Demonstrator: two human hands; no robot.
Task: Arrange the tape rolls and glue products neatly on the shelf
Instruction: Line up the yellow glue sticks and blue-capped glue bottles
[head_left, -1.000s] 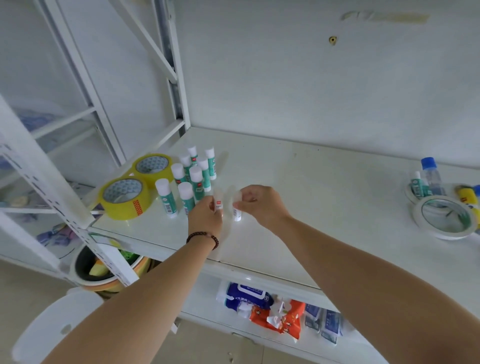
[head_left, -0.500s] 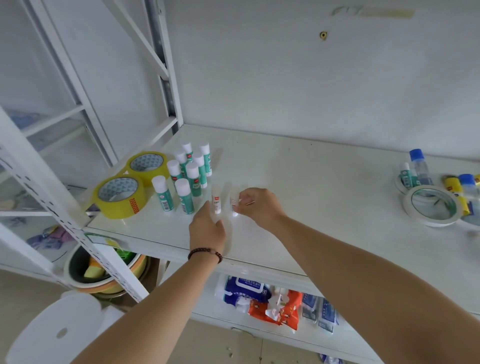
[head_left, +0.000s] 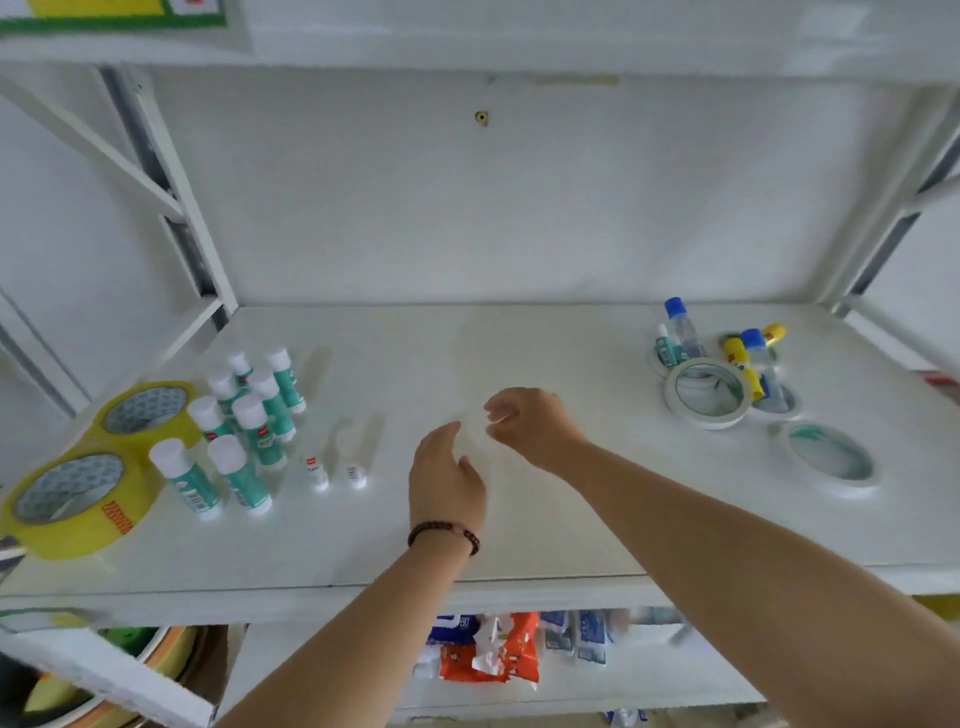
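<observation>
White metal is what your hands hover over — the shelf (head_left: 519, 530) carries everything. Your left hand (head_left: 447, 480) hangs above its middle with fingers loosely spread, holding nothing; your right hand (head_left: 530, 423) sits just beyond it, fingers relaxed and slightly curled, also holding nothing. To the left, two small white glue sticks (head_left: 335, 470) stand upright side by side, just apart. Beside them stands a cluster of green glue sticks (head_left: 249, 415), and further left lie two yellow tape rolls (head_left: 78, 499) — touching each other. At the far right sit white tape rolls (head_left: 709, 392) with blue-capped glue bottles (head_left: 683, 327) behind them.
</observation>
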